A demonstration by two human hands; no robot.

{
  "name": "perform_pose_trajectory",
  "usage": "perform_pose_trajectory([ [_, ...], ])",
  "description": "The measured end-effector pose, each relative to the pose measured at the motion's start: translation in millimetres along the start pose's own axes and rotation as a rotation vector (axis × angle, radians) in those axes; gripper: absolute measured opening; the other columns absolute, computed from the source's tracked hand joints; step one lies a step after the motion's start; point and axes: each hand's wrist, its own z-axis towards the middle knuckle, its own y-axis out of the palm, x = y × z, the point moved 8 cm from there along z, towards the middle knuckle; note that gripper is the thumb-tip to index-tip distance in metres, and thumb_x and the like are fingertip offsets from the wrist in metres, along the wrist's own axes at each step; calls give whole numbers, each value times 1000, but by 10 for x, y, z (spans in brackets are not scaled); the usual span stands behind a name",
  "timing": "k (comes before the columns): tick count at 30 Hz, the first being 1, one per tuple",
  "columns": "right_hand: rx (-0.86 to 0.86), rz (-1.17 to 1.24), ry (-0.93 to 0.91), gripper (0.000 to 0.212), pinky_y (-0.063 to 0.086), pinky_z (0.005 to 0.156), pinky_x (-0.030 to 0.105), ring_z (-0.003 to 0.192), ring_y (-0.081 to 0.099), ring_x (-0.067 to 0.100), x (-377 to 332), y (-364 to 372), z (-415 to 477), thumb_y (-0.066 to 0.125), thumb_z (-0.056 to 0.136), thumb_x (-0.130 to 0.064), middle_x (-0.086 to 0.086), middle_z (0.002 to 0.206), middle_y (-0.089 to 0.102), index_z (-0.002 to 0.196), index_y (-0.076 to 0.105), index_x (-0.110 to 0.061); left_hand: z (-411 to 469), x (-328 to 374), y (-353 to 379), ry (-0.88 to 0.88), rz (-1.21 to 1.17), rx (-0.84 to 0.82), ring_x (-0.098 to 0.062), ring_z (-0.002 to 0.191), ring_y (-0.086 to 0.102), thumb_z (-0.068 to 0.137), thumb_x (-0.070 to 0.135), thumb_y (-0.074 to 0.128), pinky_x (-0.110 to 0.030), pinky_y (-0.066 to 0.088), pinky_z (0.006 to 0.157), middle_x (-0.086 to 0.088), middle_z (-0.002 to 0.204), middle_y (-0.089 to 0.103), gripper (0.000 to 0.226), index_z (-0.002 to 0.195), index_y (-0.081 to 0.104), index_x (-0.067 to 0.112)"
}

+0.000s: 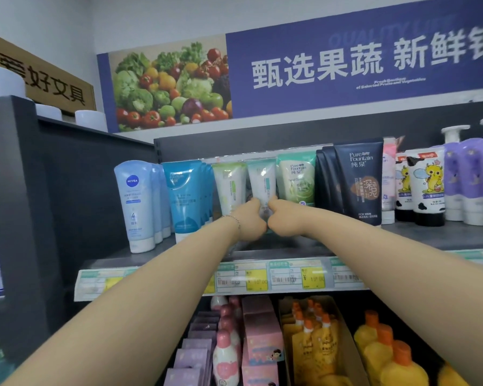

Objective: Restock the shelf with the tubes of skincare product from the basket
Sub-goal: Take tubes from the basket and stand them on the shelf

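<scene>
Head view, my left hand (249, 222) and right hand (280, 218) both curled round a white-and-teal tube (262, 178), upright in the shelf (430, 236) row, green tube (297, 179) just beside.

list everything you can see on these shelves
held tube: one, white and teal, middle of shelf
nivea tubes: at least three, pale blue, shelf's left end
blue tubes: one row, blue, beside the nivea tubes
navy tubes: three, dark navy, right of middle
cartoon tubes: two, white with black caps, further right
purple bottles: several, lilac, right end
yellow pouches: several, yellow with orange caps, below shelf
left hand: one, grips held tube
right hand: one, grips held tube
</scene>
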Motion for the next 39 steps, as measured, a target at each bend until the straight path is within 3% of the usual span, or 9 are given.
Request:
perform_pose_trajectory([
  [3, -5, 16, -1, 47, 35, 107, 39, 129, 41, 35, -18, 21, -2, 38, 94, 0, 25, 141, 40, 140, 30, 8, 5, 14, 0, 35, -7, 4, -21, 93, 48, 90, 12, 56, -32, 43, 84, -12, 112, 53, 32, 119, 43, 5],
  [11, 5, 51, -22, 34, 36, 104, 37, 126, 45, 34, -20, 39, 18, 37, 100, -9, 24, 135, 48, 129, 45, 7, -152, 151, -25, 95, -3, -22, -21, 88, 46, 94, 5, 46, -28, 39, 80, -9, 95, 49, 22, 113, 53, -3],
  [16, 17, -136, -8, 17, 38, 73, 27, 89, 48, 24, -62, 9, -78, 39, 95, -8, 10, 97, 50, 103, 53, -3, -217, 37, -108, 53, 2, -25, -21, 87, 47, 89, 10, 54, -27, 40, 78, -7, 96, 52, 14, 103, 56, 12],
  [19, 65, -270, -21, 20, 34, 54, 27, 71, 45, 24, -129, -42, -118, 42, 88, -5, 5, 73, 44, 68, 45, -9, -287, -116, -256, 0, 32, 0, -20, 98, 55, 88, 19, 62, -27, 44, 83, -6, 108, 61, 24, 110, 64, 9],
  [23, 94, -397, -77, 27, 30, 50, 27, 59, 37, 20, -318, -44, -157, 43, 86, -7, 4, 67, 38, 62, 33, -14, -334, -353, -397, -95, 169, 42, -25, 100, 59, 89, 24, 60, -27, 46, 78, -10, 113, 61, 31, 114, 58, 5],
  [29, 131, -484, -130, 2, 41, 64, 30, 80, 51, 24, -575, 77, -72, 45, 90, -15, 6, 95, 50, 88, 45, -13, -347, -409, -421, -94, 170, 27, -26, 99, 58, 88, 20, 60, -29, 46, 80, -9, 108, 58, 33, 117, 51, 6],
  [31, 114, -458, -112, 23, 39, 63, 31, 81, 49, 25, -582, 145, -28, 46, 91, -15, 9, 104, 52, 113, 45, -9, -307, -422, -391, -87, 156, 7, -23, 95, 58, 86, 19, 59, -30, 48, 83, -11, 109, 59, 36, 118, 50, 7],
  [34, 116, -434, -100, 59, 36, 58, 30, 81, 50, 26, -606, 235, 53, 47, 92, -15, 12, 100, 53, 144, 19, -5, -298, -448, -400, -94, 101, 31, -31, 113, 55, 89, 14, 55, -36, 43, 95, -17, 127, 52, 63, 144, 24, 5],
  [39, 81, -409, -76, 80, 43, 73, 33, 99, 56, 30, -559, 352, 182, 50, 93, -18, 18, 120, 54, 151, -3, -3, -276, -434, -359, -41, 52, 33, -35, 124, 48, 91, 9, 51, -39, 40, 101, -22, 140, 42, 76, 149, 2, 4],
])
